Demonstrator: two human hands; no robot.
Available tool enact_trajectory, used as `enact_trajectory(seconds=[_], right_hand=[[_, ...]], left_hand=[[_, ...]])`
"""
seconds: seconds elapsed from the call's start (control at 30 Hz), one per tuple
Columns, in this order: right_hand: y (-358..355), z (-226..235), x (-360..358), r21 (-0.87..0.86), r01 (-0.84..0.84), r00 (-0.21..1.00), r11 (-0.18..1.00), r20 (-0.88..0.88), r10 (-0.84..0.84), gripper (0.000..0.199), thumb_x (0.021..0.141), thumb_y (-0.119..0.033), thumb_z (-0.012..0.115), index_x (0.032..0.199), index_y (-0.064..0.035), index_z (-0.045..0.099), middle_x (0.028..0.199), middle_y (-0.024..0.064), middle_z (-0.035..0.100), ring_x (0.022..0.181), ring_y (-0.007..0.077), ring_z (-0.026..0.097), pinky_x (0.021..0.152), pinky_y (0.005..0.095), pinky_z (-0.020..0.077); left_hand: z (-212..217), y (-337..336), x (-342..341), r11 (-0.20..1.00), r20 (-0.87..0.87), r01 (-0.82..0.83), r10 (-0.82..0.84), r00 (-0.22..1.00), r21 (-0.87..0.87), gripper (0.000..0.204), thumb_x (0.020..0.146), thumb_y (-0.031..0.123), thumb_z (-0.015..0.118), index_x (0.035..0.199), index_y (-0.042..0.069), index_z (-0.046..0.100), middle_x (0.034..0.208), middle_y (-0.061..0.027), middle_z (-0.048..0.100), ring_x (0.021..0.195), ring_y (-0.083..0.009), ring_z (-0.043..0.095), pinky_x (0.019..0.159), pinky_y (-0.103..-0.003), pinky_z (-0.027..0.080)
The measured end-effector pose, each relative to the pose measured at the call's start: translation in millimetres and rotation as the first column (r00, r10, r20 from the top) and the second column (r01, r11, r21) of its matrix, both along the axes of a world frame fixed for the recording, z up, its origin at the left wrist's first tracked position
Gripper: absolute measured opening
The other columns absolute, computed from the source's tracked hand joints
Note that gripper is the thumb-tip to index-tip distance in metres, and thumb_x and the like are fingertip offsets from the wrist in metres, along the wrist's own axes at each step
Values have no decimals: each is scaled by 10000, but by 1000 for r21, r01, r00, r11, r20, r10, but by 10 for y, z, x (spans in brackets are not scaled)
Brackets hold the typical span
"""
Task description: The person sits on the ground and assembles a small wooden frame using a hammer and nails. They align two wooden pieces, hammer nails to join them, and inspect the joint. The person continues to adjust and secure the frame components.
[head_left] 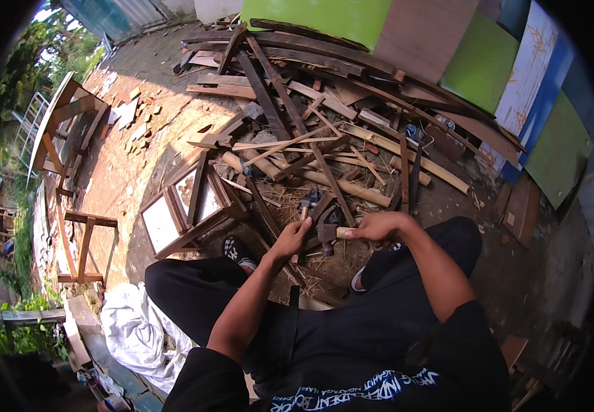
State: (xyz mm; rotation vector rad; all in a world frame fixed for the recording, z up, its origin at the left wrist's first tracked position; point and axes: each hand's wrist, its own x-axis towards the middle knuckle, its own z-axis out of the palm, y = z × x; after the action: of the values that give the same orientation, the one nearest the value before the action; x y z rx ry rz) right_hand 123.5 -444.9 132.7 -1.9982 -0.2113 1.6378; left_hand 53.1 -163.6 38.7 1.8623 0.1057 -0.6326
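My right hand (378, 229) is closed around the pale wooden handle of a hammer (326, 235), its dark metal head pointing left toward my other hand. My left hand (292, 238) is closed, thumb upward. A short pale stub shows just above its fingers, but what it grips is too small to make out. Right beside the left thumb and the hammer head lies a dark wooden slat (321, 204). Both hands are held low between my bent knees, over ground strewn with splinters and straw-like scraps.
Ahead lies a large heap of planks and poles (317, 137). A wooden frame with white panels (188, 199) stands left of it, and further left a wooden chair-like frame (80, 247). White cloth (135, 323) lies beside my left leg. Green boards (479, 62) lean at the back right.
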Motion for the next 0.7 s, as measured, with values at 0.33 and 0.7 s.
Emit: enact_trajectory(seconds=[0.33, 0.7], right_hand=[[-77, 114, 60, -7, 99, 995, 995, -9, -99, 728, 947, -719, 547, 756, -29, 680, 552, 7, 495, 438, 114, 426, 415, 328, 360], [-25, -29, 14, 127, 323, 945, 938, -106, -310, 621, 974, -623, 601, 778, -35, 651, 557, -20, 461, 427, 91, 393, 404, 286, 323]], left_hand=[[-150, 116, 22, 999, 77, 17, -19, 997, 28, 644, 1079, 560, 422, 867, -34, 550, 724, 29, 472, 712, -88, 410, 620, -311, 386], [-372, 213, 32, 989, 47, -63, 70, 996, -137, 582, 1080, 562, 418, 818, 57, 541, 691, 71, 438, 631, -58, 377, 546, -275, 316]])
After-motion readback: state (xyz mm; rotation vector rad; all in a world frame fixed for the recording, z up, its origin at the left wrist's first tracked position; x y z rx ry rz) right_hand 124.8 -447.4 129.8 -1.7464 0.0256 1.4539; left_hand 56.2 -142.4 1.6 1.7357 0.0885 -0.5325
